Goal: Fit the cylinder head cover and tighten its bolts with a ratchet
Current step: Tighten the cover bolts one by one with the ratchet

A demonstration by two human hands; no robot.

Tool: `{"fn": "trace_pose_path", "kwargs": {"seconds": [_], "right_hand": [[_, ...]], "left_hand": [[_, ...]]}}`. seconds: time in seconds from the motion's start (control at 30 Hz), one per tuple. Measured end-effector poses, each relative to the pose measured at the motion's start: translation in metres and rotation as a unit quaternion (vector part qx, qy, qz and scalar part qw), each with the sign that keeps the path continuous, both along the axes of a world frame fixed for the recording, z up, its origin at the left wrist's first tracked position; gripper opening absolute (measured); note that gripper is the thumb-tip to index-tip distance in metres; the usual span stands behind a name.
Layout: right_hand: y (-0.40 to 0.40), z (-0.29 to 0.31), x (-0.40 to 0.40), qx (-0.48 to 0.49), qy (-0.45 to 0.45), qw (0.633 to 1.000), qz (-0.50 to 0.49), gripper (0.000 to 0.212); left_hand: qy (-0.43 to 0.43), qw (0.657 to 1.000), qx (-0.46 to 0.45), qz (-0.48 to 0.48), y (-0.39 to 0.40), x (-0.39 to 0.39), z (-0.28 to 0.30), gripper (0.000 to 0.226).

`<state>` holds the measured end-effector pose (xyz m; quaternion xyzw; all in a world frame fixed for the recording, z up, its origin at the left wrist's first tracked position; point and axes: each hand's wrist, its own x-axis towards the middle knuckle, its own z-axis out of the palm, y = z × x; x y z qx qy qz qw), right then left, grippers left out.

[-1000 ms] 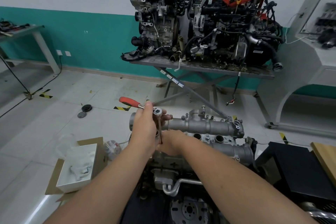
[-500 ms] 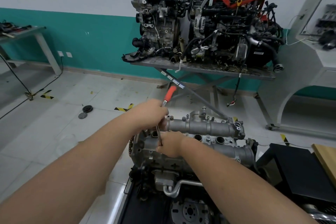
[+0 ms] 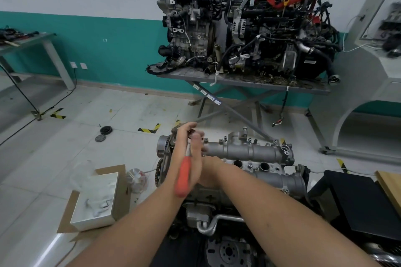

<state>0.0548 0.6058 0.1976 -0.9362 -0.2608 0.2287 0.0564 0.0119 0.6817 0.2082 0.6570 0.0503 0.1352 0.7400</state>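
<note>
The grey aluminium cylinder head cover (image 3: 249, 151) lies on top of the engine in front of me, with bolts along its edges. My left hand (image 3: 188, 147) holds the ratchet (image 3: 184, 178) near its head above the cover's left end, and the red handle points back toward me along my wrist. My right hand (image 3: 209, 172) sits just below and behind the left one, fingers curled round the ratchet's extension shaft, which is mostly hidden by my left hand.
Two other engines (image 3: 249, 28) stand on a metal table (image 3: 238, 82) at the wall. A cardboard box with a white tray (image 3: 95, 197) lies on the floor at left. A black stand (image 3: 358, 201) and a wooden board (image 3: 390, 184) are at right.
The ratchet handle has swung round, from pointing left, then away from me, to pointing back toward me. My right hand has stayed at the shaft.
</note>
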Motion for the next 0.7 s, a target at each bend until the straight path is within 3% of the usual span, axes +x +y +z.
{"fn": "trace_pose_path", "kwargs": {"seconds": [0.03, 0.1, 0.17, 0.27, 0.6, 0.7], "right_hand": [[0.000, 0.002, -0.002, 0.007, 0.006, 1.000, 0.013, 0.038], [-0.001, -0.005, -0.001, -0.008, 0.025, 0.999, 0.022, 0.037], [-0.002, -0.006, 0.000, 0.013, 0.007, 0.999, 0.040, 0.030], [-0.003, -0.009, 0.001, 0.027, 0.003, 0.999, 0.029, 0.021], [-0.006, -0.016, 0.004, 0.042, 0.017, 0.999, -0.003, 0.020], [-0.005, -0.018, 0.006, 0.028, 0.017, 0.999, 0.013, 0.019]], "left_hand": [[0.006, 0.999, 0.012, 0.030, -0.002, -0.002, 0.002, 0.062], [0.060, 0.992, -0.073, 0.078, -0.004, 0.003, -0.002, 0.073], [0.077, 0.979, -0.156, 0.103, -0.004, 0.009, -0.001, 0.050], [0.068, 0.970, -0.210, 0.099, 0.005, 0.012, 0.008, 0.029], [0.131, 0.984, -0.104, -0.053, 0.027, 0.011, 0.029, 0.026], [0.190, 0.976, -0.011, -0.110, 0.034, 0.016, 0.045, 0.025]]}}
